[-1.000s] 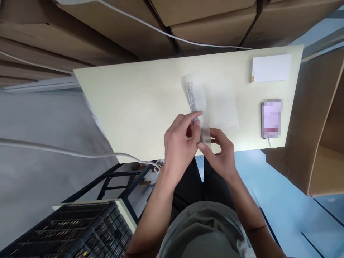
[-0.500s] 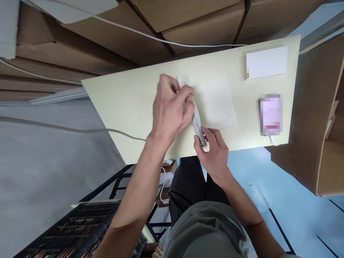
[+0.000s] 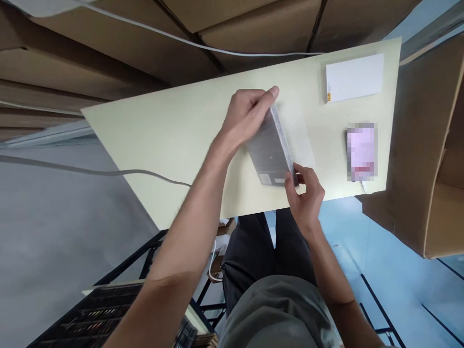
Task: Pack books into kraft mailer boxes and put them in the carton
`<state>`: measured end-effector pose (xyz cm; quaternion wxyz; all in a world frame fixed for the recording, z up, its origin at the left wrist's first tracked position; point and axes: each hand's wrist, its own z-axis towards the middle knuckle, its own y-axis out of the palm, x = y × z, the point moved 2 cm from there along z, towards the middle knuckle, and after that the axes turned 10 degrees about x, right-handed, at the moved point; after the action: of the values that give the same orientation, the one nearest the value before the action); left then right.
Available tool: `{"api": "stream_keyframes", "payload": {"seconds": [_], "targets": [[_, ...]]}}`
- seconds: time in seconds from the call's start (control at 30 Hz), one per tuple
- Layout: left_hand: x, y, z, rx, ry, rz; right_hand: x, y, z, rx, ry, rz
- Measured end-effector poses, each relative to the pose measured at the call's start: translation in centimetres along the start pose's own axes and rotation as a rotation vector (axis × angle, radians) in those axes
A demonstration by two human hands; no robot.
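A flat grey box (image 3: 270, 150) with small white labels at its near end is tilted over the table between my hands. My left hand (image 3: 250, 113) grips its far end, thumb along the top and fingers hidden behind. My right hand (image 3: 305, 193) pinches the near right corner between thumb and fingers. A thin, translucent white sheet (image 3: 302, 140) lies flat on the table just right of the box, partly covered by it.
On the table (image 3: 174, 130), a white box (image 3: 355, 77) lies at the far right, with a blurred pinkish device (image 3: 361, 152) nearer me. Brown cartons (image 3: 261, 34) line the back edge. An open carton (image 3: 416, 159) stands to the right. A grey cable (image 3: 155, 174) crosses the left side.
The box has turned from edge-on so that its broad grey face shows. My left hand has shifted right and regripped the far end. My right hand has moved slightly right.
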<state>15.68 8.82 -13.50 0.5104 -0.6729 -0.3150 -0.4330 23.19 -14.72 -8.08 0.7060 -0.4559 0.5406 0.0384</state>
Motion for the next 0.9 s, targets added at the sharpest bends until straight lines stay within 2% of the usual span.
{"api": "stream_keyframes", "payload": {"seconds": [0.07, 0.13, 0.3, 0.43, 0.57, 0.67, 0.77, 0.9], "targets": [[-0.6, 1.1, 0.2, -0.154, 0.068, 0.066, 1.7, 0.1, 0.6, 0.000, 0.040, -0.017], [-1.4, 1.9, 0.4, -0.176, 0.122, 0.140, 3.3, 0.3, 1.2, -0.010, 0.065, -0.024], [-3.3, 3.2, 0.3, -0.094, 0.233, 0.273, 5.1, 0.5, 2.3, -0.112, 0.063, -0.168], [-3.9, 3.4, 0.0, -0.034, 0.209, 0.249, 4.7, 0.0, 2.7, -0.151, 0.025, -0.397], [-4.0, 2.9, 0.0, 0.033, 0.177, 0.204, 4.3, -0.5, 2.4, -0.141, -0.006, -0.489], [-3.6, 3.3, -0.1, 0.034, 0.180, 0.207, 4.7, -1.0, 2.2, -0.070, 0.015, -0.506], [-3.0, 4.6, -0.3, 0.003, 0.221, 0.188, 5.8, -1.5, 2.3, 0.005, 0.036, -0.489], [-2.7, 6.1, -0.9, -0.048, 0.257, 0.189, 6.9, -1.3, 2.6, -0.005, 0.048, -0.446]]}}
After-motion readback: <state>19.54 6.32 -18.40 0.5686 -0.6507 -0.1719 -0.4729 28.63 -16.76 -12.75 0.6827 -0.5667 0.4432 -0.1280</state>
